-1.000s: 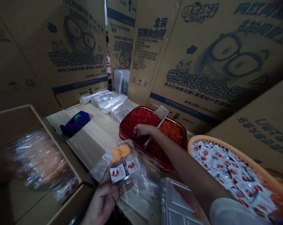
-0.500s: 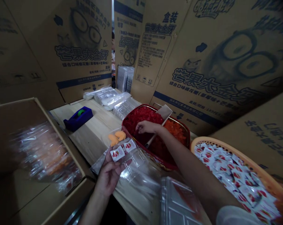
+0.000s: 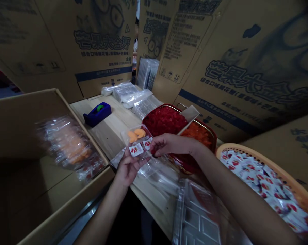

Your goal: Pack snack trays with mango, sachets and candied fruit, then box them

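My left hand [image 3: 127,170] grips a clear plastic tray [image 3: 151,166] by its near left side. Orange pieces [image 3: 136,134] sit at the tray's far end, with two white sachets [image 3: 136,149] printed in red closer to my fingers. Just over the tray's right side, my right hand [image 3: 166,144] is pinched around a small red candy piece [image 3: 154,153], mostly hidden by the fingers. Behind that hand stands a red-rimmed tub [image 3: 215,134] with red pieces [image 3: 166,119] on the left and orange pieces [image 3: 198,133] on the right.
An orange basket [image 3: 227,145] of sachets stands at right. Left is an open carton [image 3: 59,97] with bagged orange pieces [image 3: 74,146]. A blue tape dispenser [image 3: 97,114] and clear trays [image 3: 146,105] lie behind; another clear tray [image 3: 194,217] is nearest. A scoop [image 3: 191,114] rests across the tub.
My right hand has come out of the red pieces in the tub, toward me, to the tray in my left hand. The view has shifted, so things sit further right and higher.
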Motion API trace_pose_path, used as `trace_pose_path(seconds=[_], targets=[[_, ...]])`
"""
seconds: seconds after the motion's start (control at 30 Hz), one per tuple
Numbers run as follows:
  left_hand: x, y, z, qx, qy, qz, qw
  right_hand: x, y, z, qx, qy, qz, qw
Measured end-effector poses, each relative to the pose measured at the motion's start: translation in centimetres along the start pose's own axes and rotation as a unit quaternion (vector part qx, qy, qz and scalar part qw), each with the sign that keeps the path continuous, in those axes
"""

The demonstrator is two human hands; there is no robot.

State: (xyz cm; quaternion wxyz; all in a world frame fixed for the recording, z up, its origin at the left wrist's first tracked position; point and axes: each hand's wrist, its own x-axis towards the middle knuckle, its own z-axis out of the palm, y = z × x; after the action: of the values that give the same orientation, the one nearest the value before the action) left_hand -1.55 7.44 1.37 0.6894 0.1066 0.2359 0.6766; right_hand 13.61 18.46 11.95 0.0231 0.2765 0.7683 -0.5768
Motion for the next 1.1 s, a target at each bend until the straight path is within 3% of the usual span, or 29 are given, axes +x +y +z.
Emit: trace_pose_path(seconds=[0.47,0.6,0.77,0.93,1.1], targets=[[0.0,0.3,0.7,0.018,0.008,-0.006,1.000,0.7,1.6,2.4,-0.032,0.097,-0.008,0.995],[0.0,0.3,0.7,0.019,0.031,-0.008,0.999,0.5,1.3,2.5,-0.046,0.092,-0.007,0.995],[0.0,0.4,0.9,0.018,0.015,-0.009,1.000,0.1,1.1,2.6,-0.062,0.078,-0.009,0.995],[0.0,0.4,0.9,0.015,0.012,-0.008,1.000,-0.1,0.5,2.9,-0.049,0.110,-0.015,0.993],[0.1,0.3,1.0,0.008,0.015,-0.006,1.000,0.4,-1.1,4.3,-0.076,0.050,-0.042,0.995]])
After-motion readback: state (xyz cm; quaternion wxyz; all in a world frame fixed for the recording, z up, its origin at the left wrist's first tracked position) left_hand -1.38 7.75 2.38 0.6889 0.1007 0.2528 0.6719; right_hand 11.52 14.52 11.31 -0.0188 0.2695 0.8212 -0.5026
